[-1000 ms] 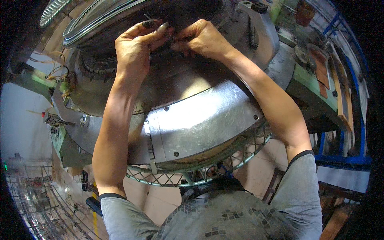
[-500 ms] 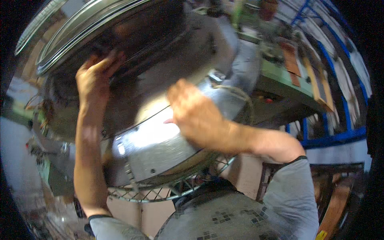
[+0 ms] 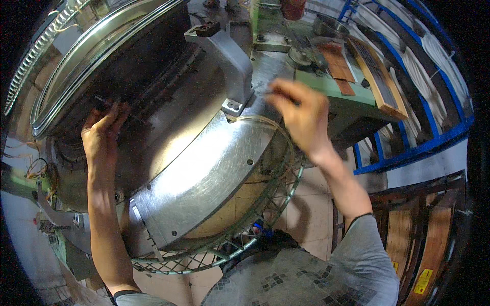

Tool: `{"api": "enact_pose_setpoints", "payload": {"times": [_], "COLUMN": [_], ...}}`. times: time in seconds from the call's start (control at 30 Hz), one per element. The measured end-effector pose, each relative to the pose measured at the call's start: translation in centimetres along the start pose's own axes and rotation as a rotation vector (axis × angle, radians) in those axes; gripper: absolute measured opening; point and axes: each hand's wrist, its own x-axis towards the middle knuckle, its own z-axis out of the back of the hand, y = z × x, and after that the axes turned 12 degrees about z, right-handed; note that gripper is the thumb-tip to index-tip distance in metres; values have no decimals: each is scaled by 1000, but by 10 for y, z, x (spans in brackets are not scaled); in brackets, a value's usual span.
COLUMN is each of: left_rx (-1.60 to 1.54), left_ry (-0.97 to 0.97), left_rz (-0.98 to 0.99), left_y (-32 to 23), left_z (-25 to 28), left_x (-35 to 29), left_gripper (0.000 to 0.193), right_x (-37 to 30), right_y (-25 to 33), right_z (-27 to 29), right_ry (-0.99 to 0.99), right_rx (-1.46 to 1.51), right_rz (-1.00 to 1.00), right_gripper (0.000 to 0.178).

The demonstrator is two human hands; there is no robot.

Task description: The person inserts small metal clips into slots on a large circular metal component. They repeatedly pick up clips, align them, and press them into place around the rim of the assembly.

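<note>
A large round metal machine, seemingly for knitting, fills the middle and left. Inside its dark cylinder (image 3: 153, 66), my left hand (image 3: 104, 127) is raised at the lower wall, its fingers bent together around something dark that I cannot make out. My right hand (image 3: 303, 115) hovers right of an upright grey metal bracket (image 3: 237, 69), thumb and fingers pinched together; anything between them is too small to tell. Below the bracket curves a shiny metal plate (image 3: 204, 163), brightly lit, with screws along it. Neither hand touches this plate.
A green machine table (image 3: 352, 102) stands at the right, bearing a copper-coloured sheet (image 3: 337, 61) and a wooden-framed piece (image 3: 380, 81). Beyond it is a blue rack (image 3: 423, 61) with white material. A lattice metal ring (image 3: 204, 265) curves close to my body. Loose wires (image 3: 38, 163) hang at the left.
My right hand has moved right and away from over the shiny plate, uncovering the plate and the bracket. My left hand stays inside the cylinder. The whole view has shifted somewhat.
</note>
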Motion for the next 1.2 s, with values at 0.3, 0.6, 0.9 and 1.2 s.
{"api": "enact_pose_setpoints", "payload": {"times": [0.3, 0.6, 0.9, 1.2], "left_rx": [-119, -244, -177, -106], "left_ry": [-13, -12, -8, 39], "left_rz": [146, 144, 112, 17], "left_y": [-7, -8, -8, 0], "left_z": [-6, -14, -1, -6], "left_x": [-2, -6, 4, 3], "left_gripper": [37, 26, 20, 22], "right_x": [47, 119, 124, 105], "right_y": [9, 86, 74, 67], "right_z": [-14, -179, -213, -217], "right_ry": [-161, 440, 702, 479], "right_rx": [-121, 448, 944, 859], "right_rz": [116, 179, -60, -8], "right_gripper": [9, 23, 19, 13]}}
